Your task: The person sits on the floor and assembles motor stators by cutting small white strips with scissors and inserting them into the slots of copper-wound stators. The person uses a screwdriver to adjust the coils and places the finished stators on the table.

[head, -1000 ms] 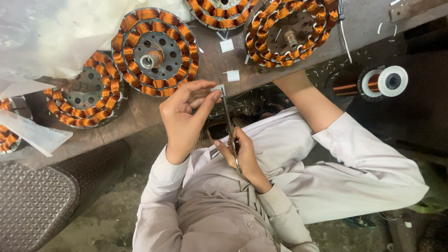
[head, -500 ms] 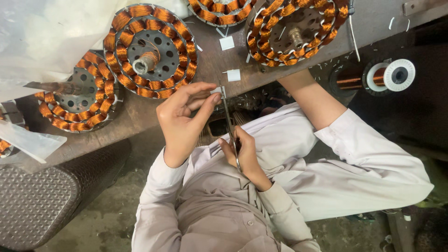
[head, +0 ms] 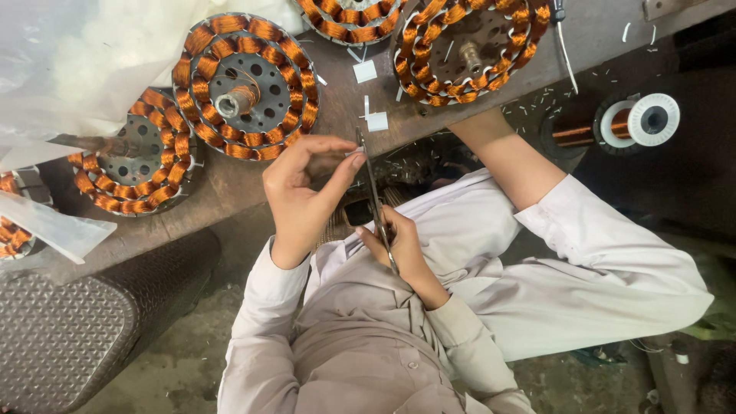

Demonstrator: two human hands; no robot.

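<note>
Along the far edge of the view, a worn wooden bench [head: 230, 192] is carrying several round stators [head: 245, 84] wound in copper wire. A spool of copper wire [head: 636, 120] is lying lower down to the right, well apart from the hands.

Just in front of the bench edge, the left hand [head: 299, 199] is curling into a pinch. Its thumb and forefinger are closing on a small white slip [head: 351, 153], while the other fingers are arching loosely above. The right hand [head: 399, 249] is sitting closer to the body, wrapped around the handle end of a pair of long, thin scissors [head: 372, 188]. Whether the blades are parted is too fine to tell.

The scissors are standing nearly along the line from chest to bench. Their long axis is leaning a little to the person's left, and the tips are pointing away from the body and meeting the slip at the left fingertips. A few cut white squares [head: 376, 121] are lying on the bench just beyond.

Judging from this, the step in hand looks like trimming the slip. A clean cut is calling for the pinch to hold the slip taut and square to the blades, with the fingertips clear of the edge.
</note>
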